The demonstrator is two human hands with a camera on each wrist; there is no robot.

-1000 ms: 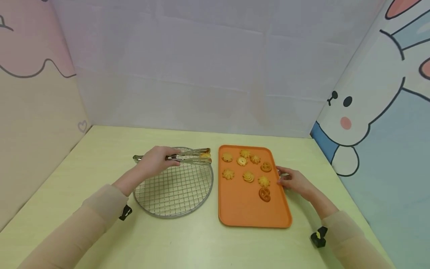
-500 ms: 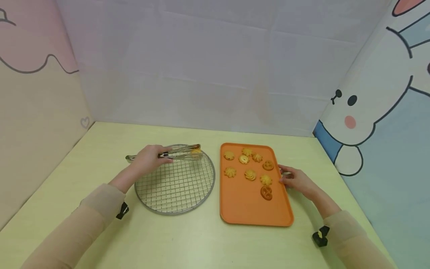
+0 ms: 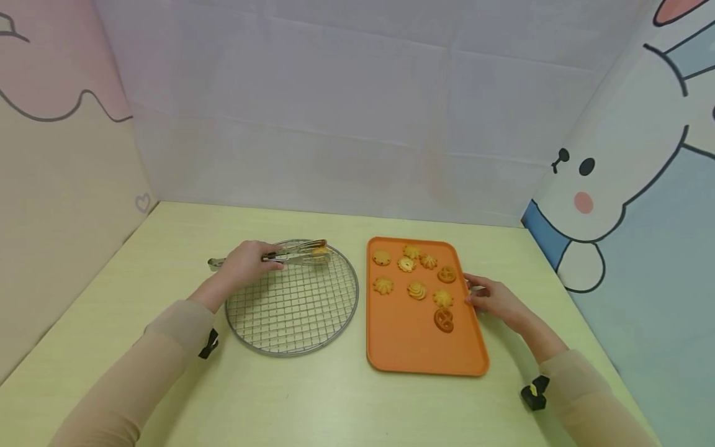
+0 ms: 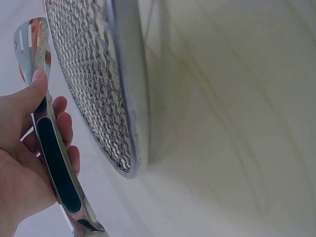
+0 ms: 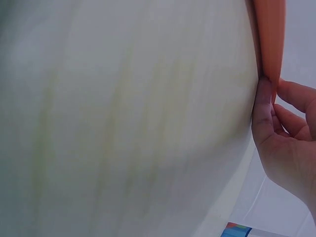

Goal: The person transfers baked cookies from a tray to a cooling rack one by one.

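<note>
My left hand (image 3: pixel 246 266) grips metal tongs (image 3: pixel 290 254) with black grip pads (image 4: pixel 57 168). The tong tips pinch a small golden cookie (image 3: pixel 319 251) over the far edge of a round wire cooling rack (image 3: pixel 290 304). In the left wrist view the rack (image 4: pixel 106 94) shows edge-on beside my left hand (image 4: pixel 24 163). An orange tray (image 3: pixel 413 347) to the right carries several cookies (image 3: pixel 416 290). My right hand (image 3: pixel 494 298) rests against the tray's right rim, thumb and fingertips pinching the rim (image 5: pixel 269 59), as the right wrist view shows for that hand (image 5: pixel 289 143).
The pale yellow-green table (image 3: pixel 313 403) is walled by a white back panel (image 3: pixel 357 112), a pink-cream panel (image 3: pixel 61 155) at left and a bunny-print panel (image 3: pixel 631 167) at right. Both arms wear beige sleeves with small black clips at the cuffs.
My left hand has carried the tongs and cookie leftward, from near the tray's edge to over the rack's far side. The right hand has stayed at the tray rim.
</note>
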